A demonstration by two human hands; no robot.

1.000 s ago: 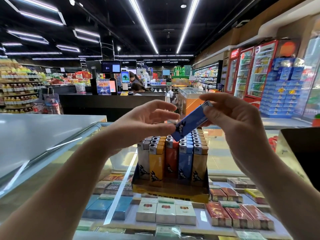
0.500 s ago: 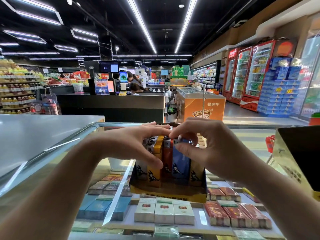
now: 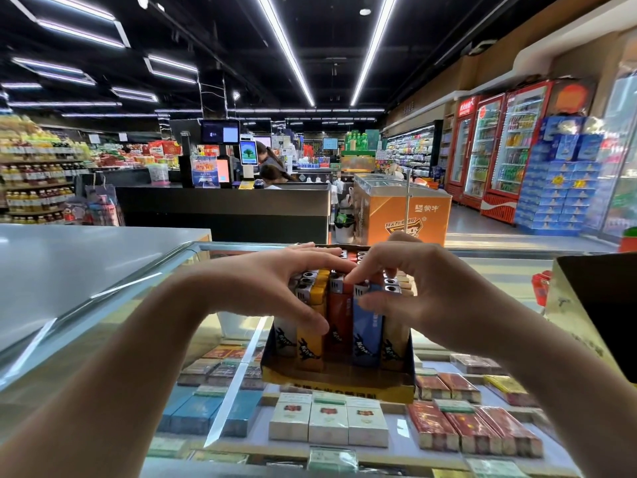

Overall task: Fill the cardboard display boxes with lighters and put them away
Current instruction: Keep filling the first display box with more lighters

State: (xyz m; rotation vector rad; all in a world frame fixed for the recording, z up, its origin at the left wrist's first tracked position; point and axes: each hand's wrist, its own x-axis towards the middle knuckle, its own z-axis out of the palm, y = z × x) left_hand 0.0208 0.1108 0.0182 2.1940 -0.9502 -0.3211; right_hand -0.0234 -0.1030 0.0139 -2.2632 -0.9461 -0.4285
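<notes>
1. The cardboard display box (image 3: 337,386) stands on the glass counter (image 3: 113,305), packed with upright lighters (image 3: 312,334) in rows.
2. The left hand (image 3: 275,284) lies over the left rows, fingers spread across the lighter tops and thumb down the yellow front; it curls loosely around them.
3. The right hand (image 3: 424,288) pinches the top of the blue lighter (image 3: 367,334) in the front row.
4. A second box (image 3: 599,305) stands at the right edge.
5. Cigarette packs (image 3: 327,422) lie under the glass; an orange freezer (image 3: 403,208) stands beyond.

Supermarket: checkout counter (image 3: 224,208), drink fridges (image 3: 499,150), stocked shelves (image 3: 34,174), glass cigarette case (image 3: 344,422).
</notes>
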